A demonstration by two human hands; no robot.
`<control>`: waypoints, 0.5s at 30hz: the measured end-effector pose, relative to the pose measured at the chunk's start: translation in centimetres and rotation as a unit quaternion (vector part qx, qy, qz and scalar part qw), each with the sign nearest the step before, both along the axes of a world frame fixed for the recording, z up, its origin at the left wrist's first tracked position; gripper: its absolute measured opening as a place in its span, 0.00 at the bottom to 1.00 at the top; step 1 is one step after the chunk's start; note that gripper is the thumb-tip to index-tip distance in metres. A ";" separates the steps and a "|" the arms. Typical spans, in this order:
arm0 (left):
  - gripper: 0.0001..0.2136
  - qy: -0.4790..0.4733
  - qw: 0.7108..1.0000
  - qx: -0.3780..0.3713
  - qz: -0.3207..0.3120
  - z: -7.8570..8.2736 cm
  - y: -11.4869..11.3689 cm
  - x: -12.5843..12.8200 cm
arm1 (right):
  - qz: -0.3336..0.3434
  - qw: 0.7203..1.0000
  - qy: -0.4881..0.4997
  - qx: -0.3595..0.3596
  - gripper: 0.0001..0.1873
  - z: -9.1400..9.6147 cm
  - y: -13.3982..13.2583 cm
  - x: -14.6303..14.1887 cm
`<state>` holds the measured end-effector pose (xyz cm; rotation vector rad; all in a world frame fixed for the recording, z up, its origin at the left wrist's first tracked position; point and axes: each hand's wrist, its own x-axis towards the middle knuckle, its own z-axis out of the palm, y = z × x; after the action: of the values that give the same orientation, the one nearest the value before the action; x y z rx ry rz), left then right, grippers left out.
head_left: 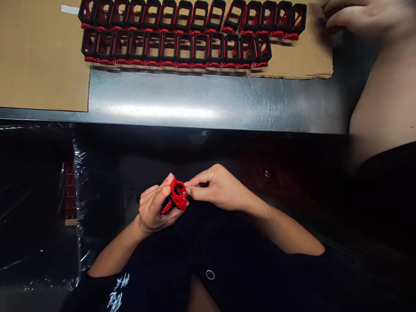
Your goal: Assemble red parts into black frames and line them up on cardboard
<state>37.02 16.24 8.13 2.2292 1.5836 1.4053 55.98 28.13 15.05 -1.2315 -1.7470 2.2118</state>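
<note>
In front of my body, a red and black plastic frame [180, 200] is gripped by my left hand [156, 207], the thumb on its upper edge and the fingers beneath. My right hand [214, 187] pinches at the frame's right side with thumb and forefinger. Whether a small piece sits between those fingertips is hidden. Beyond the bench edge stand two rows of similar black and red frames [169, 48], their rectangular openings facing up.
Brown cardboard [42, 65] lies under the rows on a metal bench [208, 99]. At the right, another person's hand [364, 17] and bare arm reach over the bench end. Clear plastic wrap [79, 216] hangs at the left, near more red parts [69, 190].
</note>
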 end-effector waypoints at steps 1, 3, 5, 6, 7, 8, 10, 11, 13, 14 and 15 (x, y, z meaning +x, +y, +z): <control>0.44 0.000 1.000 0.000 -0.003 0.0 0.0 0.0 | -0.003 1.000 0.003 0.003 0.10 0.0 -0.1 -0.1; 0.44 0.000 1.000 -0.002 -0.010 -0.1 0.1 0.0 | -0.017 1.000 -0.002 0.011 0.09 0.0 -0.4 -0.5; 0.44 -0.001 1.000 -0.001 -0.021 -0.3 0.0 0.0 | -0.034 0.999 -0.028 0.033 0.08 0.1 -0.8 -0.9; 0.45 -0.003 1.000 0.000 -0.027 -0.3 0.0 0.0 | -0.035 0.998 -0.040 0.045 0.08 0.0 -0.9 -1.0; 0.45 -0.010 1.000 -0.002 -0.028 -0.4 -0.1 0.0 | -0.029 0.997 -0.044 0.054 0.09 0.0 -0.9 -1.0; 0.46 -0.024 0.999 -0.008 -0.024 -0.4 -0.2 0.1 | -0.024 0.997 -0.039 0.059 0.09 -0.1 -0.8 -1.0; 0.46 -0.069 0.997 -0.034 -0.003 -0.5 -0.5 0.1 | -0.049 0.996 -0.019 0.065 0.11 -0.5 -0.2 -0.4; 0.46 -0.094 0.994 -0.052 0.006 -0.5 -0.7 0.2 | -0.086 0.993 -0.019 0.073 0.12 -0.8 0.1 0.0; 0.46 -0.140 0.986 -0.087 0.014 -0.6 -1.0 0.3 | -0.168 0.981 -0.042 0.091 0.16 -1.5 0.9 0.7; 0.45 -0.159 0.982 -0.103 0.009 -0.6 -1.1 0.3 | -0.192 0.975 -0.058 0.094 0.18 -1.9 1.1 1.0; 0.45 -0.176 0.978 -0.116 0.003 -0.7 -1.1 0.4 | -0.197 0.974 -0.067 0.090 0.20 -2.2 1.2 1.2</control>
<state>37.39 15.12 7.45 1.7356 1.5395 1.4328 57.15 29.35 12.87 -1.5525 -1.5354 1.7464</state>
